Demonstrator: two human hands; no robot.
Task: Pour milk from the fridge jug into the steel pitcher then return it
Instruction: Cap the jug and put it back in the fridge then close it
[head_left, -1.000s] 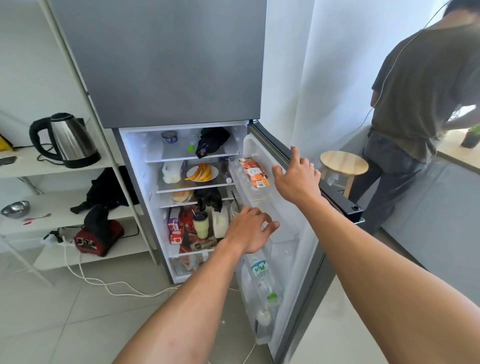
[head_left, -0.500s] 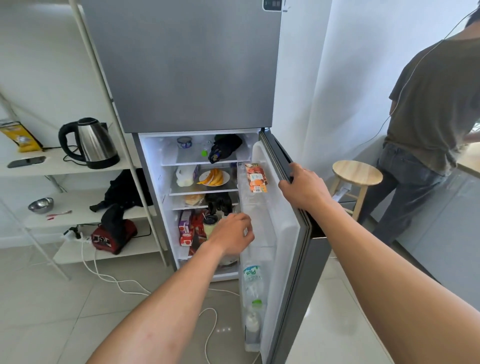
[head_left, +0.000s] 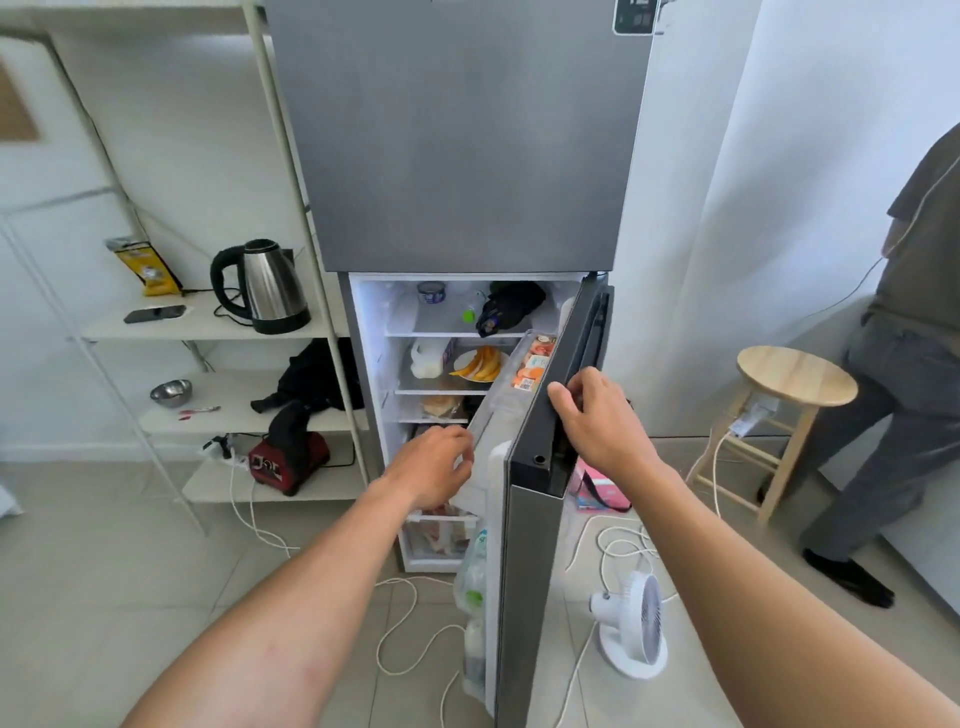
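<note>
White plastic milk jug (head_left: 427, 358), 12 o'clock of your loose, empty left hand (head_left: 434, 467), is probably heavy, slippery: take its handle. Your right hand (head_left: 597, 421) grips the fridge door (head_left: 530, 571).

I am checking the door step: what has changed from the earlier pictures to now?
The right hand took hold of the fridge door at its top and swung it toward closing. The left hand holds nothing. The milk jug stayed on its shelf.

Your right hand (head_left: 597, 421): grips the fridge door (head_left: 530, 571) at its top edge.
Your left hand (head_left: 431, 467): fingers loosely curled, just beside the door's inner side.
Milk jug (head_left: 427, 358): on a shelf, beside the fruit plate (head_left: 480, 364).
</note>
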